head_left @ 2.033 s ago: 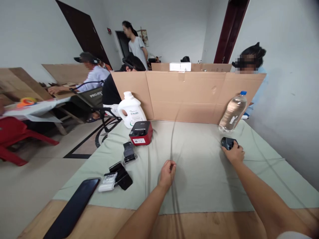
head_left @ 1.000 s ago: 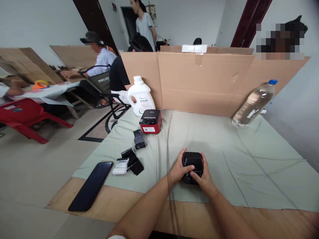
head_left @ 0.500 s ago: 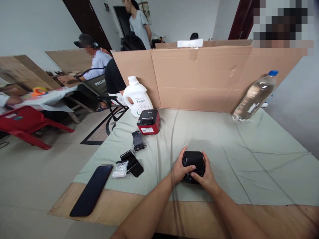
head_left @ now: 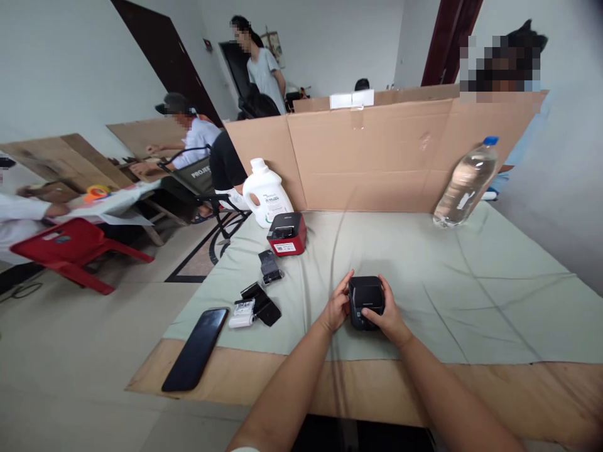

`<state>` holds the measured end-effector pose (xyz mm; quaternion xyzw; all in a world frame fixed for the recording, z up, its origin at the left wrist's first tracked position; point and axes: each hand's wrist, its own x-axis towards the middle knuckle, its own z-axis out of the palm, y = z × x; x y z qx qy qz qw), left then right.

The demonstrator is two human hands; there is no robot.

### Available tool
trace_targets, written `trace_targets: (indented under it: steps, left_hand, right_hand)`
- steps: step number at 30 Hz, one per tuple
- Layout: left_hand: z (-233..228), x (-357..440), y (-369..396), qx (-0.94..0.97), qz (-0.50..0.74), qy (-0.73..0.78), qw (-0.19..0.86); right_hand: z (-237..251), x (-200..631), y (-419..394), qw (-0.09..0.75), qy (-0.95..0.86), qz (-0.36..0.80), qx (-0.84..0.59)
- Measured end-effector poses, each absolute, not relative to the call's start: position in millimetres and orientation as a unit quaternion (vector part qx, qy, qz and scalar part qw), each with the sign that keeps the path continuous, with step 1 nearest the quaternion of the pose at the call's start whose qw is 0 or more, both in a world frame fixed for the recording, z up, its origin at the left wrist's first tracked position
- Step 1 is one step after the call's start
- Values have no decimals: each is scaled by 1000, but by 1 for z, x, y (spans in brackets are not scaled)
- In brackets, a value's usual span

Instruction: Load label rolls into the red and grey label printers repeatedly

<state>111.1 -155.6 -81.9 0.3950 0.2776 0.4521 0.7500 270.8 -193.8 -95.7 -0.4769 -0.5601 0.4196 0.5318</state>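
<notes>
A small, boxy black label printer is between my two hands, low over the cloth near the front of the table. My left hand is closed against its left side, index finger reaching up along the edge. Around the right side wraps my right hand, its thumb pressed on the lower front face. Left of my hands lie a black strip partly rolled up, a white roll with a printed face and another dark strip. Behind them stands a red and black printer.
A black phone lies at the left front edge of the table. White jug and tilted clear bottle lean by a cardboard screen. Left are a red chair and seated people; another person stands behind.
My left thumb has come off the front of the label printer and now sits at its left side. The right thumb stays on the front. The camera view has shifted slightly.
</notes>
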Motion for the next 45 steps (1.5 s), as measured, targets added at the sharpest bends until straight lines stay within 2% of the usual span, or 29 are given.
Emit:
trace_targets:
  steps: [13, 17, 28, 33, 38, 45]
  left_hand:
    - [-83, 116, -155, 412, 467, 335, 707]
    - [-82, 123, -158, 432, 480, 403, 649]
    - [-95, 127, -166, 539, 494, 507, 457]
    - [-97, 127, -179, 593, 468, 535, 380]
    - [-93, 127, -202, 654, 449, 514, 325]
    - [-89, 125, -229, 717, 432, 463, 291]
  right_hand:
    - [-104, 275, -181, 554, -536, 428, -471]
    - [-99, 278, -182, 565, -507, 459, -463]
    - [-104, 275, -181, 568, -501, 422, -499]
    - [-98, 273, -180, 516, -496, 388, -580]
    - [-79, 291, -199, 421, -517, 318, -674]
    - [-50, 323, -226, 293, -588, 244, -713]
